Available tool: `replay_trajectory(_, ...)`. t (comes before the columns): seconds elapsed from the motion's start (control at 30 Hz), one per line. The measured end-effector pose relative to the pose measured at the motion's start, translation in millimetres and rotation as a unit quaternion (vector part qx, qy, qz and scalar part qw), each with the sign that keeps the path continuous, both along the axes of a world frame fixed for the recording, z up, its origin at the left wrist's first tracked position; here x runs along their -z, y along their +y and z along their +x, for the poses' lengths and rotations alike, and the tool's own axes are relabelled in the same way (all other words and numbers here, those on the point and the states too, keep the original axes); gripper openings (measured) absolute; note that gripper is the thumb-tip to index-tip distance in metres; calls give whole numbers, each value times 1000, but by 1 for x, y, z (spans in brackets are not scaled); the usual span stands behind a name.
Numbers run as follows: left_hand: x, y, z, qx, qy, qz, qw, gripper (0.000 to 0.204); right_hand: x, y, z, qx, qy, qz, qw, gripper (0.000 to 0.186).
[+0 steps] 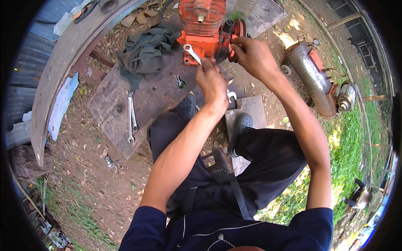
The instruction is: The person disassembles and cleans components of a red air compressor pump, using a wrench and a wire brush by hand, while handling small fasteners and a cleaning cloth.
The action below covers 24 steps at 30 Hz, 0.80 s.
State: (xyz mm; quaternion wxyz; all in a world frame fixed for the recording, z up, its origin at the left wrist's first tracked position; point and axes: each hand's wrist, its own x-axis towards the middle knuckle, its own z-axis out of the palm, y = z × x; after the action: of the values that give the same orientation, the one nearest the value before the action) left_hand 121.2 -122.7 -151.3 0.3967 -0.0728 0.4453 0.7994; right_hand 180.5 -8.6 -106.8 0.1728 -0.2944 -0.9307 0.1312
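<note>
An orange-red compressor pump (pixel 197 29) with cooling fins sits on a weathered board (pixel 104 108). My left hand (pixel 212 85) grips a combination wrench (pixel 192 53), angled up across the pump's lower front. My right hand (pixel 255 56) is closed against the pump's right side by a red pulley (pixel 239 28); what its fingertips hold is hidden. Another wrench's open end (pixel 231 95) shows just right of my left wrist. A dark green cloth (pixel 142 52) lies left of the pump, above two wrenches (pixel 131 117) and a small metal piece (pixel 181 82).
A rusty cylindrical tank (pixel 310 77) with fittings lies on the ground at right. A curved plank (pixel 50 96) and corrugated sheets border the left. A loose board (pixel 247 113) lies under my right foot. Another person (pixel 359 195) is at the lower right edge.
</note>
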Motion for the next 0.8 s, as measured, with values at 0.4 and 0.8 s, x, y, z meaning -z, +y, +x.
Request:
replay_trajectory(0.4, -6, 9, -32, -82, -62, 10, 995, 20, 11, 9, -29, 22, -167, 98, 981, 26)
replay_trajectory(0.8, -3, 6, -44, -109, -78, 27, 991, 20, 13, 12, -31, -20, -170, 149, 974, 18)
